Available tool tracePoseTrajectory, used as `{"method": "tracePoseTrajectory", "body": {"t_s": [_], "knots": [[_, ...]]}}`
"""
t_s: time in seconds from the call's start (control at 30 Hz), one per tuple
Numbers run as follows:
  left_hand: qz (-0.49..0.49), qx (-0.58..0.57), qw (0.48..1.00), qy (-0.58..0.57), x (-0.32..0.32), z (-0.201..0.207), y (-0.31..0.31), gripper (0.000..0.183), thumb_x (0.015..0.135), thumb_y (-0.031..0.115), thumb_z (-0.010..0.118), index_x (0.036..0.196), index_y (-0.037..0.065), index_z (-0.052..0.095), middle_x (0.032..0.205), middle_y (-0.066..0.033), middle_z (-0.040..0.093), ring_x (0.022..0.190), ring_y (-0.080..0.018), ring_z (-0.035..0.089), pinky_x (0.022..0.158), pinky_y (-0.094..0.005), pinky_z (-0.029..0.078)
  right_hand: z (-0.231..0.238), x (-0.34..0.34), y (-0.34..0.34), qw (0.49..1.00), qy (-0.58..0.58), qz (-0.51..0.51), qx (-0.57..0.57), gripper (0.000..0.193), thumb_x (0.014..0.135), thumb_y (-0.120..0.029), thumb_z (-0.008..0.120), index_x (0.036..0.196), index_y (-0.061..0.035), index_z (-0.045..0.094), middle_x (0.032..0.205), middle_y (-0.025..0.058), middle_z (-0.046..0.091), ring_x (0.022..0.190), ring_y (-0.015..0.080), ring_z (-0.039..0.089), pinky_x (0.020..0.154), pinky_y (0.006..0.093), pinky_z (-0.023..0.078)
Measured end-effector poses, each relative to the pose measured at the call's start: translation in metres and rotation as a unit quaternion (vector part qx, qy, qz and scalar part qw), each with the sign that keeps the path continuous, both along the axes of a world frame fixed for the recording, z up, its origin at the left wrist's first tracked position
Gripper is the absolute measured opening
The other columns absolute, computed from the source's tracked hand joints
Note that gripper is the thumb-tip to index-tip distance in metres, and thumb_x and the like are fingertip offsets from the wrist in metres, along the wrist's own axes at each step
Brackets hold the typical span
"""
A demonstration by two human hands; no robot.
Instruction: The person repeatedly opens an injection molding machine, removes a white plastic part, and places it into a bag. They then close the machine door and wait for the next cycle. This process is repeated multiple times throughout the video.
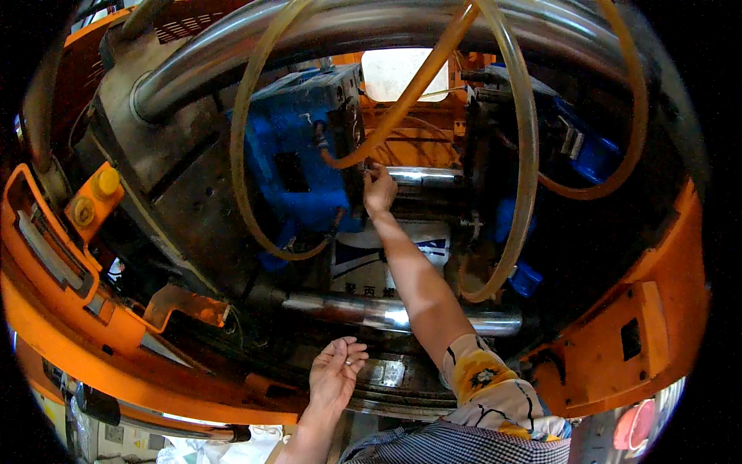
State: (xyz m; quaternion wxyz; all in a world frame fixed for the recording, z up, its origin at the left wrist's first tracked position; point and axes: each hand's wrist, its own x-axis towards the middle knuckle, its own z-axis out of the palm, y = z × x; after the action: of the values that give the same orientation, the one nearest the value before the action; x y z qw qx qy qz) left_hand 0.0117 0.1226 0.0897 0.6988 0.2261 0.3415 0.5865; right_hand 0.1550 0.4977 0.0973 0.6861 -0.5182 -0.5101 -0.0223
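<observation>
My right arm stretches into the machine between two mold halves. At the inner face of the blue mold half [297,147], my right hand [379,190] has its fingers bent together; what they hold or touch there is too dark to make out. An amber hose [410,100] runs down past this hand to a fitting on the blue block. Low in front of me, my left hand [337,374] is raised with loosely curled fingers, a ring on one of them. Nothing shows in it. Below my right hand lies a white printed sack [363,271].
Polished steel bars [348,309] cross below and above the opening. A second mold half [483,155] stands at the right. Clear hoses [528,131] loop down in front. An orange frame [154,387] with a yellow button [105,184] borders the left; an orange panel [618,348] borders the right.
</observation>
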Motion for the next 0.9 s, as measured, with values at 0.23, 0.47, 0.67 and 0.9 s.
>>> {"method": "tracePoseTrajectory", "body": {"t_s": [0.23, 0.47, 0.67, 0.9], "knots": [[-0.004, -0.003, 1.0, -0.013, -0.002, 0.0, -0.002, 0.023, 0.092, 0.019, 0.05, 0.1, -0.001, 0.055, 0.09, -0.014, 0.063, 0.077, -0.0182, 0.062, 0.068, -0.0263, 0.05, -0.002, -0.002, -0.002, 0.997, -0.046, 0.037, -0.054, 0.033, 0.088, -0.017, 0.048, 0.117, -0.0018, 0.048, 0.109, 0.0141, 0.055, 0.102, 0.0273, 0.052, 0.089, 0.036, 0.04], [-0.016, 0.002, 1.0, -0.017, -0.001, -0.004, -0.001, 0.023, 0.092, 0.019, 0.049, 0.1, -0.002, 0.056, 0.091, -0.0139, 0.063, 0.077, -0.0182, 0.061, 0.068, -0.026, 0.05, -0.019, -0.002, 0.018, 0.997, -0.037, -0.032, 0.053, 0.03, 0.079, -0.01, 0.061, 0.108, -0.0022, 0.057, 0.089, 0.0156, 0.066, 0.084, 0.0323, 0.063, 0.076, 0.0408, 0.048], [0.002, -0.009, 1.0, 0.002, -0.001, 0.002, -0.006, 0.021, 0.092, 0.018, 0.05, 0.1, -0.001, 0.055, 0.09, -0.0125, 0.063, 0.075, -0.0156, 0.059, 0.067, -0.0241, 0.048, 0.008, -0.016, -0.013, 0.999, -0.014, 0.011, -0.049, 0.03, 0.078, -0.009, 0.06, 0.108, -0.0022, 0.057, 0.089, 0.0156, 0.066, 0.084, 0.0327, 0.062, 0.075, 0.0416, 0.047], [-0.015, -0.004, 1.0, -0.002, 0.003, 0.002, -0.008, 0.024, 0.093, 0.017, 0.047, 0.102, -0.004, 0.053, 0.099, -0.0184, 0.06, 0.086, -0.0222, 0.061, 0.077, -0.0304, 0.051, 0.009, -0.014, -0.02, 0.992, -0.113, -0.005, -0.059, 0.058, 0.075, -0.001, 0.053, 0.13, 0.0025, 0.035, 0.094, 0.025, 0.061, 0.089, 0.0383, 0.058, 0.079, 0.0418, 0.045]]}}
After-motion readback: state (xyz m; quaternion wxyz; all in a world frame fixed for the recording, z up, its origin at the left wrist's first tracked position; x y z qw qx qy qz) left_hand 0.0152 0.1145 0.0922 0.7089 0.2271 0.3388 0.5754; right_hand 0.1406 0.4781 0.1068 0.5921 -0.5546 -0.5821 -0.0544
